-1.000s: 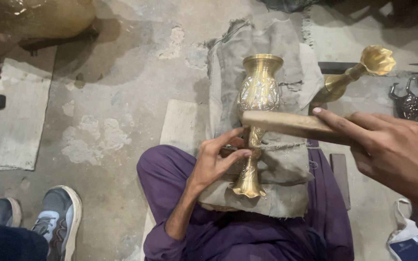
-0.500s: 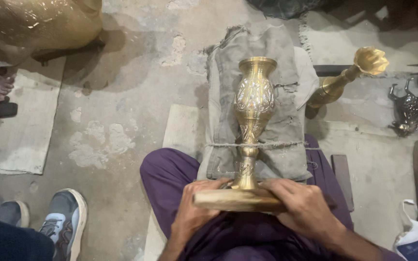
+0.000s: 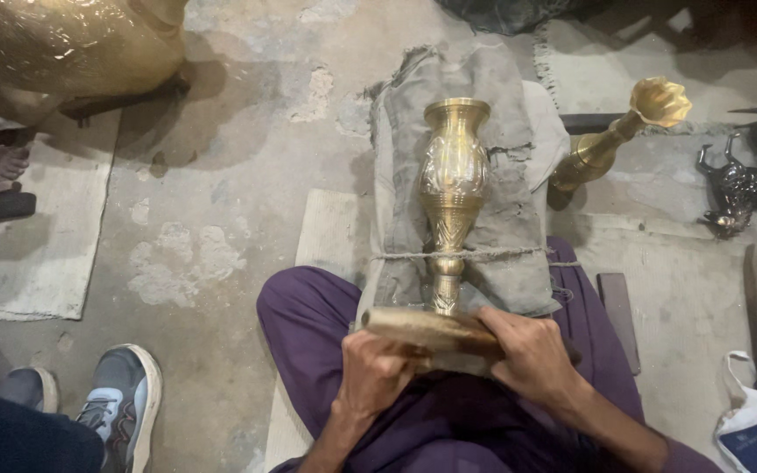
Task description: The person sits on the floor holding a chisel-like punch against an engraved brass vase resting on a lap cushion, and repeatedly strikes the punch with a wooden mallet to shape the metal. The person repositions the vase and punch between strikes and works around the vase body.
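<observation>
A brass vase (image 3: 453,188) was laid lengthwise on a grey cloth pad (image 3: 505,245) on the concrete floor (image 3: 247,175), its mouth pointed away from the person and its foot turned toward the lap. A thin cord (image 3: 505,255) was passed over the narrow stem and across the pad. A wooden block (image 3: 427,331) was held crosswise against the foot of the vase. The left hand (image 3: 377,372) was clenched around the left end of the block, and the right hand (image 3: 532,359) was closed over its right end, so both grips were grasping the same block.

Some risks could be judged from this position. If the block were pushed unevenly, the round vase could be rolled sideways off the pad, because it was kept only by the cord. The cord could also be slipped along the stem. If the block were moved too sharply, the fingers close to the metal foot could be pinched. A second brass piece (image 3: 619,131) lay just beside the right edge of the pad and could be knocked.

Compared with one second earlier, a change was seen: then the block was held by the right hand alone, higher across the body of the vase, while the stem was held by the left hand. Now the block was brought down to the foot and gripped by both hands.
</observation>
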The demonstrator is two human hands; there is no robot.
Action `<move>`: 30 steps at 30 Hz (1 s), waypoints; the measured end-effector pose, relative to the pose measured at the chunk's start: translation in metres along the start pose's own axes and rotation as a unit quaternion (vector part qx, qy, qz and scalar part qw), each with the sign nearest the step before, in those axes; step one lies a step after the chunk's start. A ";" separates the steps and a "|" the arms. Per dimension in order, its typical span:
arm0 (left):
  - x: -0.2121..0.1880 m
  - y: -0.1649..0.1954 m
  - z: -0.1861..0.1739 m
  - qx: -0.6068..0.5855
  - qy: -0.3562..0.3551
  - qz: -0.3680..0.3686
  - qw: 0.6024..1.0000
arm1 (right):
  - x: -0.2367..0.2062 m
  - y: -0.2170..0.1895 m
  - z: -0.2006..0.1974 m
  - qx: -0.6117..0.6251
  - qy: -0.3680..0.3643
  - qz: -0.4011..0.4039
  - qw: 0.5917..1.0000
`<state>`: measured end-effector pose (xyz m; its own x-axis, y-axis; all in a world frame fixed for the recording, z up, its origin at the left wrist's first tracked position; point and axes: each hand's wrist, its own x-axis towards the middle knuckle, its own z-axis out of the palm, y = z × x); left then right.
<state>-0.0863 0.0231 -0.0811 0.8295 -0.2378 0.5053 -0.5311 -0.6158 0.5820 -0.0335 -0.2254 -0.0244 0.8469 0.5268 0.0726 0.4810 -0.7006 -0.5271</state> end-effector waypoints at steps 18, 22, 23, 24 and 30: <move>0.059 -0.003 -0.068 -0.260 0.020 -0.245 0.934 | -0.024 0.042 -0.043 0.461 0.080 0.061 0.882; 0.089 -0.006 -0.057 -0.306 0.011 -0.328 0.894 | -0.027 0.041 -0.036 0.566 0.108 0.030 0.817; 0.098 -0.008 -0.052 -0.322 -0.019 -0.379 0.868 | -0.026 0.041 -0.034 0.572 0.097 0.003 0.814; 0.105 -0.010 -0.047 -0.336 -0.049 -0.427 0.838 | -0.025 0.040 -0.031 0.568 0.085 0.019 0.818; 0.127 -0.013 -0.030 -0.392 -0.082 -0.212 0.891 | -0.016 0.049 -0.017 0.532 0.026 0.111 0.839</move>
<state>0.0209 0.0234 -0.0057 0.9643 -0.2551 0.0704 -0.0667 0.0231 0.9975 -0.0195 -0.2765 -0.0372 0.9106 0.3995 -0.1063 -0.1428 0.0626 -0.9878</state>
